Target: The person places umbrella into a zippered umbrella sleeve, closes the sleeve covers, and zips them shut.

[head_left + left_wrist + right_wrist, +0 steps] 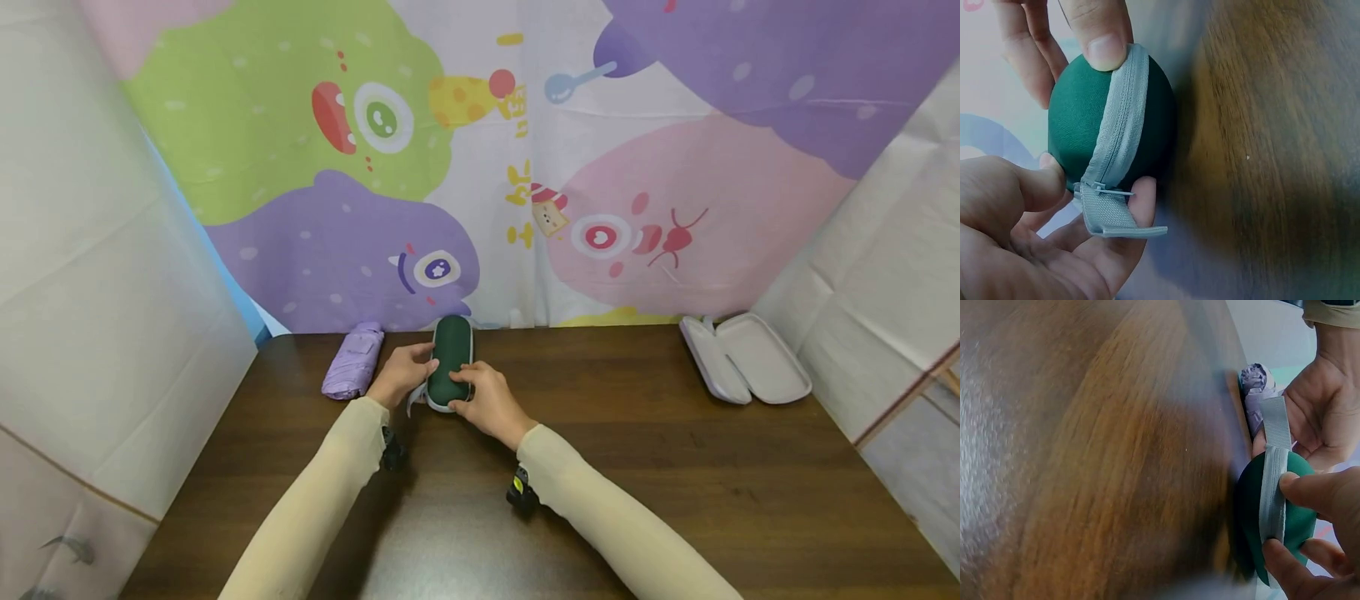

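A dark green zippered glasses case (453,354) lies lengthwise near the back of the table, between both hands. My left hand (403,372) grips its left side, thumb on the upper shell. At the near right end, my right hand (489,402) holds it with thumb and fingers. A grey zipper (1124,119) runs round the end and looks closed in the left wrist view. Its small metal pull sits beside a grey strap (1110,209), which hangs by the left fingers. The case's inside is hidden.
A folded purple umbrella (354,362) lies left of the left hand. At the far right of the brown table (637,467) a pale case (763,360) lies spread open. A printed cloth (517,283) hangs behind the table, with white sheets at both sides.
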`<action>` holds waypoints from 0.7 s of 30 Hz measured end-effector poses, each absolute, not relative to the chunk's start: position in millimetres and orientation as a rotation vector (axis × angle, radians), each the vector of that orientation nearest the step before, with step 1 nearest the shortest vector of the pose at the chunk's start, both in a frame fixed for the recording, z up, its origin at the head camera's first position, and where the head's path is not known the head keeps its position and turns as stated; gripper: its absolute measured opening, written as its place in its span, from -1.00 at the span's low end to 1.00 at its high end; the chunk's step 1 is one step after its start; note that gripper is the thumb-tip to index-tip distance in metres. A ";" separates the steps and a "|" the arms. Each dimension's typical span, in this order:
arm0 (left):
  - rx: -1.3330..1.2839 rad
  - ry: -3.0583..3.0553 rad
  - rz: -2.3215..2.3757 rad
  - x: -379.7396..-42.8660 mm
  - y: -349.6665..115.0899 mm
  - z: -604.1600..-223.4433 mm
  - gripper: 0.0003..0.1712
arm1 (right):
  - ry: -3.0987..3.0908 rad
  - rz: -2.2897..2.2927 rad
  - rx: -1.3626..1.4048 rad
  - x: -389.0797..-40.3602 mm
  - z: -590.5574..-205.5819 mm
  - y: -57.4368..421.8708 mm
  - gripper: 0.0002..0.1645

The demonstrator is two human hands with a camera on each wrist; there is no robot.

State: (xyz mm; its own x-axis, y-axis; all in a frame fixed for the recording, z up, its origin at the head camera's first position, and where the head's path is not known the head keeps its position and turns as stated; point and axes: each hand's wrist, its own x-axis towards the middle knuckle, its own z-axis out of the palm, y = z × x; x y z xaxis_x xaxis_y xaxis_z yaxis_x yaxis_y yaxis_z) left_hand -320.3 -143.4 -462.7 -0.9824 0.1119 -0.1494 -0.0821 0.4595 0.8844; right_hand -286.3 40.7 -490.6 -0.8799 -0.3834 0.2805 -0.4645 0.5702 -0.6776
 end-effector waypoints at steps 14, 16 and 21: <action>-0.027 2.555 1.525 -321.1 -146.5 -465.9 -0.44 | -2.705 1.208 0.727 -287.2 -489.2 37.9 -0.42; -0.044 2.584 1.503 -320.1 -147.3 -465.8 -0.46 | -2.712 1.204 0.736 -286.9 -488.8 38.6 -0.42; -0.070 2.625 1.466 -316.2 -148.9 -465.9 -0.49 | -2.736 1.173 0.777 -286.6 -486.9 41.6 -0.42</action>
